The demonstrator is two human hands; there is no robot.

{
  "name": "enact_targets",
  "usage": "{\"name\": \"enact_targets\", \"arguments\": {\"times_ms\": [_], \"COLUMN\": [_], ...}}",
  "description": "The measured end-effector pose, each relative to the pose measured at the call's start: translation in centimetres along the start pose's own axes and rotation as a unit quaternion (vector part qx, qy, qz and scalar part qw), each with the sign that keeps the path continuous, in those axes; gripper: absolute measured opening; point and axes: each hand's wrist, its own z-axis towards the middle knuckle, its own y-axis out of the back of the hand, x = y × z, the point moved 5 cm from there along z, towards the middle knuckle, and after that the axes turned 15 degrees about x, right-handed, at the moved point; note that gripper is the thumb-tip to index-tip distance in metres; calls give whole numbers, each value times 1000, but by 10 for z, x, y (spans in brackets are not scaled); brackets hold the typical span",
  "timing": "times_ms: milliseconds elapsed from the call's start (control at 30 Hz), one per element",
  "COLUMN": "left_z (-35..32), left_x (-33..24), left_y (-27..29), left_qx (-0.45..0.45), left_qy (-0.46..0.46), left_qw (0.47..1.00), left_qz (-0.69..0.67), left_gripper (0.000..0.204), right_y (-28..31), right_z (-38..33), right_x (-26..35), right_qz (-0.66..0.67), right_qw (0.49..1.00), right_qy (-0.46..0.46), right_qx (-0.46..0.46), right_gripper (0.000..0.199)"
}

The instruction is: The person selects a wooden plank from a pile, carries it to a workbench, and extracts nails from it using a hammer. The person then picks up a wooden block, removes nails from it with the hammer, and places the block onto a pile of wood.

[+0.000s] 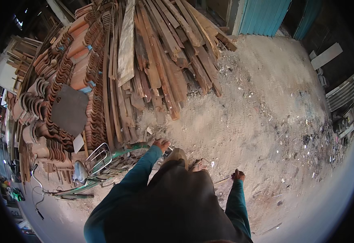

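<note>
My left hand (162, 144), in a teal sleeve, is out in front of my body with its fingers curled. It is close to the rear end of a green bicycle (134, 146); what the fingers hold, if anything, is too small to make out. Low at my right side, my right hand (238, 175) is closed. A thin stick (222, 180) runs up to it from the left, but I cannot tell whether it is gripped or lies behind. Below my dark top, a knee (177, 154) and a bare foot (199, 165) show.
Ahead lies a large pile of wooden planks (164, 65). Stacked clay roof tiles (73, 52) rise on the left, with a dark flat sheet (69, 109) on them. Small debris (302, 141) litters the dirt floor on the right. A blue corrugated door (266, 16) stands at the back.
</note>
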Motion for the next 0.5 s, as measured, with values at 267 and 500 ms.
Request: {"name": "enact_targets", "arguments": {"times_ms": [267, 500], "left_z": [94, 193], "left_x": [-96, -149], "left_y": [12, 12], "left_qx": [95, 214], "left_qy": [0, -76], "left_qw": [988, 971], "left_qz": [126, 77], "left_gripper": [55, 57], "right_y": [-210, -420], "right_z": [-45, -209], "right_x": [384, 687], "right_qz": [-459, -568], "right_qw": [819, 455], "right_qy": [264, 586], "right_qx": [220, 356], "right_gripper": [51, 51]}}
